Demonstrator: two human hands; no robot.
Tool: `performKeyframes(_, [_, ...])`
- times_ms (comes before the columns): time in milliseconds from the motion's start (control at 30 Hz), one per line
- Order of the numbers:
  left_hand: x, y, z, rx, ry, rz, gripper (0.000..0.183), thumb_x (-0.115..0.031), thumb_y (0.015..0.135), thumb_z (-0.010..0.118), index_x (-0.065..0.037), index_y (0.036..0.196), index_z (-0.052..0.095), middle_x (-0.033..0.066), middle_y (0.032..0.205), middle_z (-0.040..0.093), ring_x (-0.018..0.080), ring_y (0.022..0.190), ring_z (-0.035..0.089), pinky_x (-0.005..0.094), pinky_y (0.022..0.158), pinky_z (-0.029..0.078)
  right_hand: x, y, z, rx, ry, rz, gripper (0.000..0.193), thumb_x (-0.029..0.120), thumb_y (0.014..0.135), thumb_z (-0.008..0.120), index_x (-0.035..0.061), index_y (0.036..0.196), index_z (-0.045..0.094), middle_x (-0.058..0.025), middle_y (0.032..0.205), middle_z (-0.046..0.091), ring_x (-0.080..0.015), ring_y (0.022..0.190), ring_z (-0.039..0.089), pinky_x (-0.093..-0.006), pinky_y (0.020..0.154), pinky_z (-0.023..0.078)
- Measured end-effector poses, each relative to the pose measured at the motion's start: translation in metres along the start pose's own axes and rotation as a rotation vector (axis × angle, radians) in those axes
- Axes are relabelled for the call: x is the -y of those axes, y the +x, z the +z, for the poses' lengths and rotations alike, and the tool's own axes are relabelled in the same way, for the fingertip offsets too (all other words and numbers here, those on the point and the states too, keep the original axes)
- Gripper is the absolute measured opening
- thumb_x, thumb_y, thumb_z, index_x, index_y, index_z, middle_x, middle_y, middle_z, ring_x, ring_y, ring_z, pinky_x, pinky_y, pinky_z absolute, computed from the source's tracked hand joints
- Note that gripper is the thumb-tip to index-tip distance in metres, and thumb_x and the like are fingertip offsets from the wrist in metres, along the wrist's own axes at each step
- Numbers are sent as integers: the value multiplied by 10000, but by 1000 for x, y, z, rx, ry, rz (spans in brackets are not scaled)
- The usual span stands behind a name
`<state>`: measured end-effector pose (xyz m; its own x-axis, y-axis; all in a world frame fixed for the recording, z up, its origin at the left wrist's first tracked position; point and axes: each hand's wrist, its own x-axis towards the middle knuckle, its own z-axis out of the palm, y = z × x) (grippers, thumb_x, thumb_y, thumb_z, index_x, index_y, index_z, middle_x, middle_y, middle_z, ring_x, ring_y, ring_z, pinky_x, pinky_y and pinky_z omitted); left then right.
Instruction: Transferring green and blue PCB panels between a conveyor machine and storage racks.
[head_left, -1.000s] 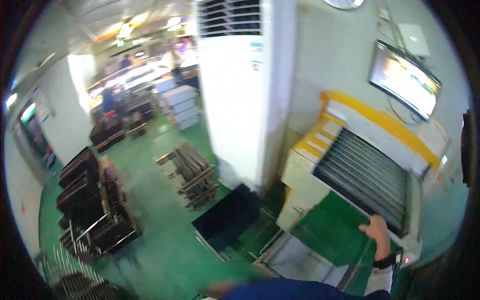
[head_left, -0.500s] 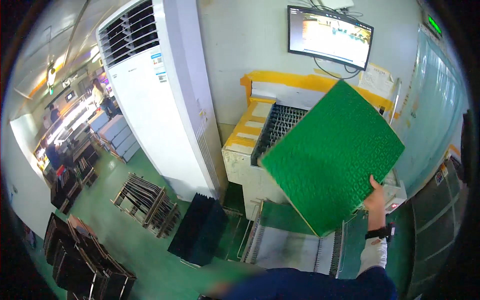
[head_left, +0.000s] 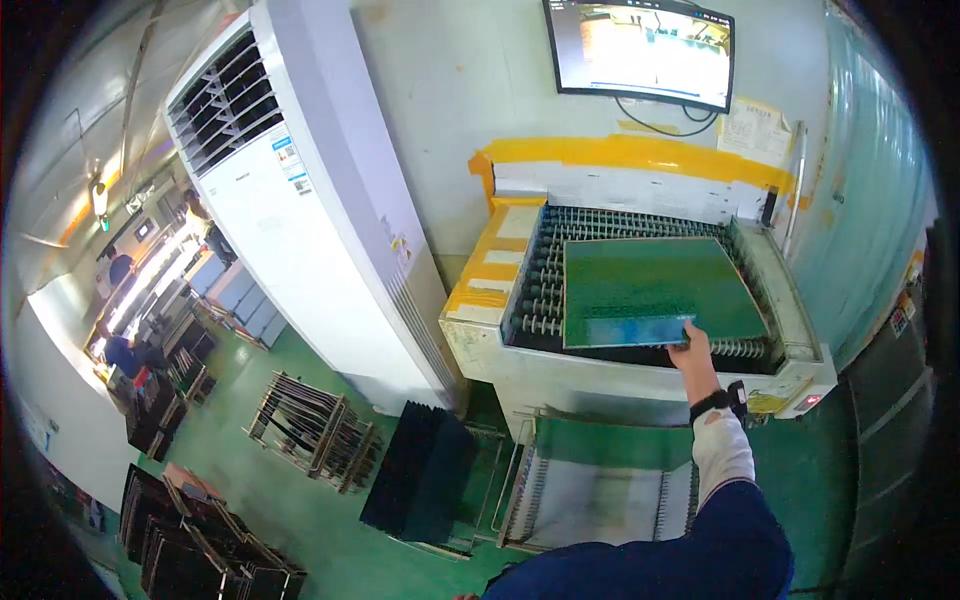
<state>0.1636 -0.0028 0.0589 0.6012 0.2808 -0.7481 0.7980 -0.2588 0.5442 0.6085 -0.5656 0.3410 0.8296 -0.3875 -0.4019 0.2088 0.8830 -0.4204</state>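
My right hand (head_left: 693,352) grips the near edge of a green circuit board panel (head_left: 655,285), thumb on top and the other fingers underneath. The panel lies nearly flat over the roller bed (head_left: 548,290) of a conveyor machine, slightly turned. Its shiny face reflects light near my thumb. Whether its whole underside rests on the rollers is hidden. Of my left hand, only a sliver shows at the bottom edge, below the dark blue sleeve, with its fingers out of sight.
Below the machine's front stands a slotted rack (head_left: 590,505). Left of it is a rack of dark upright panels (head_left: 418,475), then a metal rack (head_left: 315,430). A tall white air conditioner (head_left: 300,200) stands left of the machine, and a screen (head_left: 645,52) hangs above. Other people work far left.
The panel has gone from held up and tilted to nearly flat over the rollers, carried by my right hand forward and left. The head view has shifted a little.
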Motion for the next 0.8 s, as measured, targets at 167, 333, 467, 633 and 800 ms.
performKeyframes(167, [-4,-8,1,-22,0,-39,381,-255,822,606,20,1084,593,150,987,642,253,786,608,385,698,482,-11,58,6,-68,-70,-54,101,169,879,579,112,951,536,-36,830,563,-218,774,574,-406,696,503])
performKeyframes(333, [2,-15,1,-42,-8,-61,372,-245,812,614,25,1067,600,142,970,646,245,788,609,374,705,483,-15,68,23,-202,-93,-112,149,197,880,584,92,971,530,-45,906,566,-232,808,569,-406,741,521])
performKeyframes(467, [5,-21,2,-56,-18,-74,364,-236,804,620,29,1054,606,136,957,650,239,789,610,365,711,483,6,43,40,-7,-242,138,230,214,870,601,39,993,517,-107,1011,566,-239,887,582,-381,770,542])
performKeyframes(633, [3,-29,5,-69,-19,-94,355,-226,795,628,34,1037,613,128,941,654,231,791,611,353,717,483,29,45,17,115,-398,342,300,215,860,606,-3,1016,473,-162,1012,532,-300,963,585,-334,719,557])
performKeyframes(800, [-2,-35,8,-82,-10,-107,346,-215,785,636,38,1020,620,121,925,658,224,793,612,342,724,484,22,40,25,-43,-305,120,320,235,857,596,-13,1014,467,-200,956,599,-264,847,626,-296,661,549])
